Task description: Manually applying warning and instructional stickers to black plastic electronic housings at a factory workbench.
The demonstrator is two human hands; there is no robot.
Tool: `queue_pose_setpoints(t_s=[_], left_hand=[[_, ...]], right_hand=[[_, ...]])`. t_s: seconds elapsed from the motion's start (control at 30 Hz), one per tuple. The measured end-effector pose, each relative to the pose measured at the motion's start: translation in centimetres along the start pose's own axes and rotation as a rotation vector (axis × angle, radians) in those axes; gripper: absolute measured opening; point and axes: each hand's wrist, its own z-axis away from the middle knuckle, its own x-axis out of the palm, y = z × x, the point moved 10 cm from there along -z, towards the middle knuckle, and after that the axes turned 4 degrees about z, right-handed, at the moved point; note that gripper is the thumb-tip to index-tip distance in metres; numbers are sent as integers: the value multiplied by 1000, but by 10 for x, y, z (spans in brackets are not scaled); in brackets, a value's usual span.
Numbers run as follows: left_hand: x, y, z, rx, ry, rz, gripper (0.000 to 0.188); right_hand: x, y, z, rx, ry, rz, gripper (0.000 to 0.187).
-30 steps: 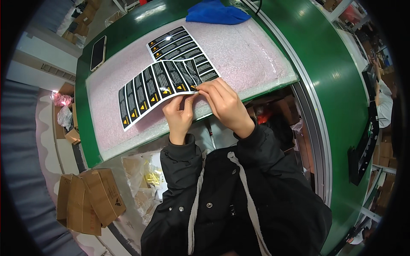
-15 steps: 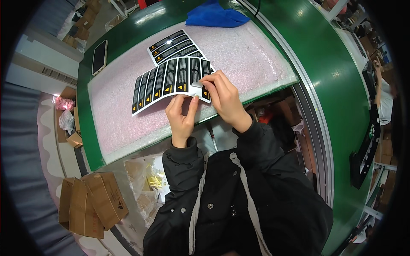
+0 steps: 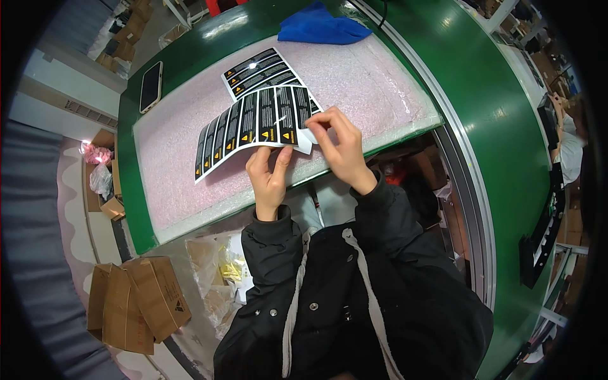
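My left hand (image 3: 268,176) pinches the near edge of a curved sheet of black warning labels (image 3: 237,123), thumb on top and fingers beneath. Each label carries an orange triangle and lines of pale print. At the sheet's right end my right hand (image 3: 342,147) is closed in a pinch on the near end of the last label. That end is lifted, and white shows below it; how far it has come off the backing is hidden by my fingers. Beyond, a second label sheet (image 3: 253,68) lies flat, partly covered by the held one.
Pinkish bubble wrap (image 3: 171,183) covers much of the green table (image 3: 140,221). A blue cloth (image 3: 323,26) lies at the far edge and a phone (image 3: 151,87) at the left. A metal rail (image 3: 465,171) runs along the right. Cardboard boxes (image 3: 136,304) stand on the floor.
My right hand has moved slightly right and nearer with the label end, lifting it off the sheet's right side. The held sheet bends more; my left hand keeps its grip.
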Motion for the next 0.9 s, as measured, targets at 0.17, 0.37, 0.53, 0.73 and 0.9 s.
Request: queue_pose_setpoints(t_s=[0.17,0.37,0.53,0.73,0.9], left_hand=[[-3,-1,-1,18,83,130,13],[1,-3,1,-2,-38,23,14],[5,-1,1,-16,-70,-26,14],[-3,-2,-2,-28,45,108,14],[-21,-22,2,-109,235,99,16]], right_hand=[[-6,-1,-7,30,-31,-41,17],[10,-25,3,-175,-94,172,21],[-2,-18,1,-192,22,203,18],[-46,65,-7,330,197,-422,13],[-111,92,-6,364,366,-352,15]])
